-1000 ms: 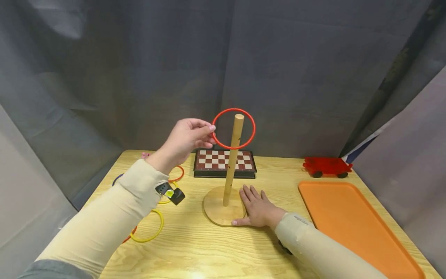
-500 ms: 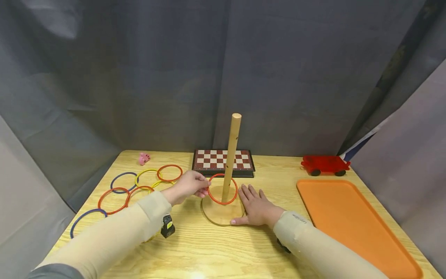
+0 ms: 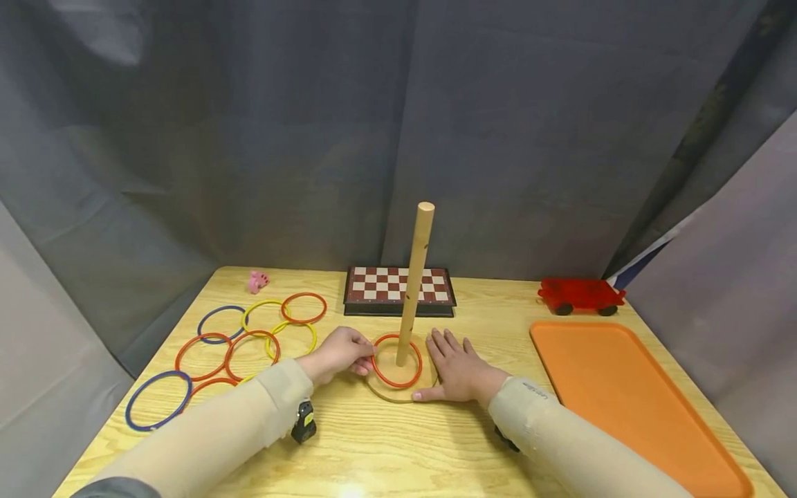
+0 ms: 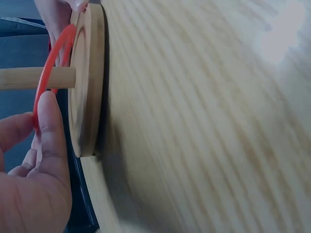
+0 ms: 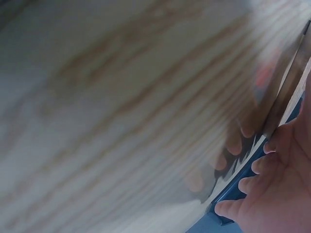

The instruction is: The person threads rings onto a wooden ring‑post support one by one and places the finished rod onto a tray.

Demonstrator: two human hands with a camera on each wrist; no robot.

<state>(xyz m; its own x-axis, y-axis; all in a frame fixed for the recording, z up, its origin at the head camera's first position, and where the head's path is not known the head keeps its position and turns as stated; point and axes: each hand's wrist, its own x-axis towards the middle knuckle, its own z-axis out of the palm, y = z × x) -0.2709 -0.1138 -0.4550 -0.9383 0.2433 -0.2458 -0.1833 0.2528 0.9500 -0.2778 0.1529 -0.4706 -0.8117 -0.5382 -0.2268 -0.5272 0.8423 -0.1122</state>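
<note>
A wooden pole [image 3: 416, 277] stands upright on a round wooden base [image 3: 398, 389] in the middle of the table. A red ring [image 3: 396, 382] lies round the pole, low on the base. My left hand [image 3: 364, 354] pinches the ring's left edge. The left wrist view shows its thumb [image 4: 51, 126] on the red ring [image 4: 53, 63], just off the base [image 4: 87, 87]. My right hand [image 3: 457, 363] lies flat on the table, fingers straight, thumb against the base's right rim. The right wrist view shows those fingers [image 5: 272, 194] over blurred tabletop.
Several loose rings [image 3: 249, 346], blue, yellow and orange-red, lie at the table's left. A small pink toy [image 3: 257, 281] sits at the back left, a chessboard [image 3: 398, 287] behind the pole, a red toy car [image 3: 582, 295] at the back right. An orange tray [image 3: 623, 394] fills the right side.
My left hand has brought the red ring from the pole's top down to the base, still pinching it. The right hand has stayed in place.
</note>
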